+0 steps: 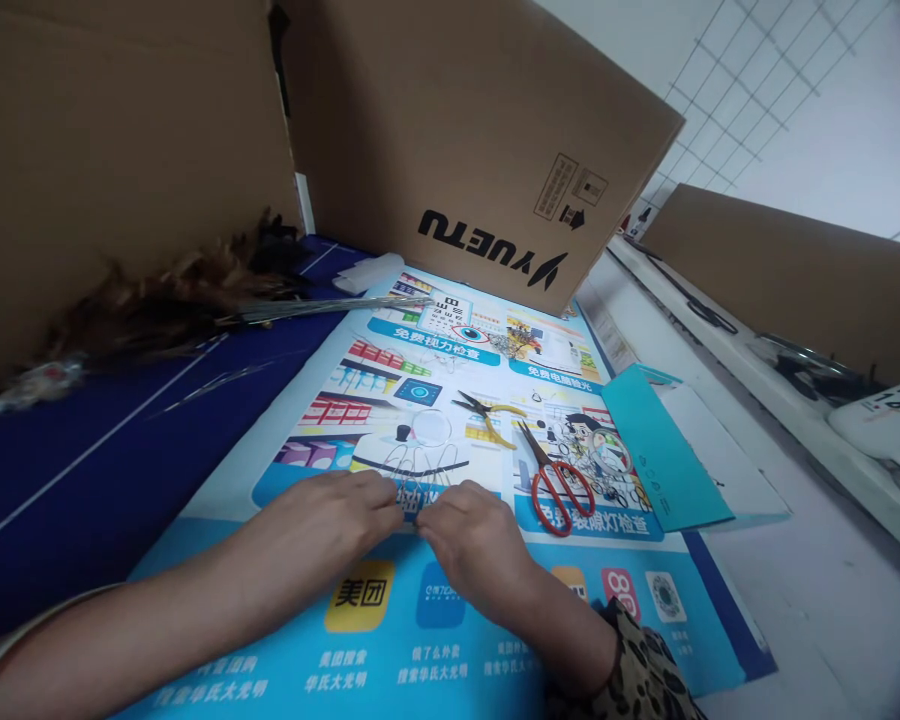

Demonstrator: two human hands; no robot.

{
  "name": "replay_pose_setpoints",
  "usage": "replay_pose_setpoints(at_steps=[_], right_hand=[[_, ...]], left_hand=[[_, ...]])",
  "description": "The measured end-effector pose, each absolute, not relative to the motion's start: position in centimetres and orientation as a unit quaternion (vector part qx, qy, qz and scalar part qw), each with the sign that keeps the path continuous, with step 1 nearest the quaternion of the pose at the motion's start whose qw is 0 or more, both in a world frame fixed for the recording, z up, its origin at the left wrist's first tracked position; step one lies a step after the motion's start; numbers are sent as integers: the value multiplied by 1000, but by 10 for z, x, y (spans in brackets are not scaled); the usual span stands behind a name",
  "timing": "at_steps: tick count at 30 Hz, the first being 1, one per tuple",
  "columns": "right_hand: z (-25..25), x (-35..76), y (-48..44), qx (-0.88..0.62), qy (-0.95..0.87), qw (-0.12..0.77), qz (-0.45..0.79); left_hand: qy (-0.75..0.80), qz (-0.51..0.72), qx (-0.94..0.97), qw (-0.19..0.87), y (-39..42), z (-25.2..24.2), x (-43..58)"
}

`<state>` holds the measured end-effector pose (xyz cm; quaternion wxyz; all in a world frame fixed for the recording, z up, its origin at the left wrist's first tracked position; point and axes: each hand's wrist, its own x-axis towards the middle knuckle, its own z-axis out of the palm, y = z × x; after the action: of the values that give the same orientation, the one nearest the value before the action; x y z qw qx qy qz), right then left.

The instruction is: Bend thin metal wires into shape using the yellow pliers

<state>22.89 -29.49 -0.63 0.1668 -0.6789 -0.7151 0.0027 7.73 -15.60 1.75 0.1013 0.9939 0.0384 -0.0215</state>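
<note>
My left hand [352,515] and my right hand [476,540] are close together over the printed poster sheet [217,540], fingers pinched. Between them rises a thin bent wire piece [420,462] with several loops; both hands appear to grip its lower end, which the fingers hide. Beyond the hands lie pliers [493,415] with yellow handles, their jaws slightly apart. To the right of these, red-handled scissors [559,485] rest on the sheet. A tangle of fine wire pieces [615,465] sits beside the scissors.
A large cardboard box [465,130] stands at the back, another brown cardboard panel [120,120] at the left. Brown feathers [165,300] and a bundle of straight wires [337,308] lie on the blue cloth [120,440]. A teal folded card box [664,450] stands at right.
</note>
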Motion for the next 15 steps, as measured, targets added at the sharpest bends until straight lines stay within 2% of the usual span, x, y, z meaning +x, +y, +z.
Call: replay_pose_setpoints(at_steps=[7, 15], right_hand=[[-9, 220, -296, -674, -730, 85, -75], [-10, 215, -296, -682, -726, 54, -69]], left_hand=[[12, 21, 999, 21, -165, 10, 79], [5, 45, 999, 4, -169, 0, 79]])
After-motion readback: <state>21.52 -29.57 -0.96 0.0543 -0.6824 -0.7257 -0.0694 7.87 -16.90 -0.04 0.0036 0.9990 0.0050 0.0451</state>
